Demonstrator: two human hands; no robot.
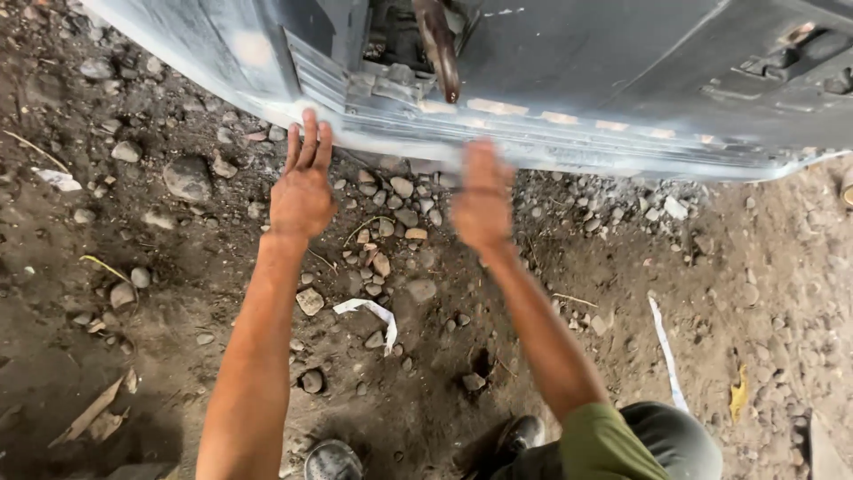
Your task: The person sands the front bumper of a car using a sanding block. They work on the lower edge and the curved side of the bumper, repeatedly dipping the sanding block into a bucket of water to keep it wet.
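Reaching both arms toward lower edge of dusty grey metal vehicle body panel (569, 80) over stony dirt ground (178, 267). My left hand (302, 191) flat, fingers spread, tips at panel's bottom edge, holding nothing. My right hand (482, 204) motion-blurred; looks open and empty, just below same edge. Rusty brown metal lever (438, 44) hangs in panel's opening above, untouched. I judge work barely begun: no grip on panel yet.

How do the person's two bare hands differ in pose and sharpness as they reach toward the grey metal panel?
The left hand is sharp, fingers together, tips at the grey metal panel's lower edge. The right hand is blurred, so its fingers cannot be told apart, and it sits slightly lower in the picture. Both are empty, backs up, over stony dirt ground.
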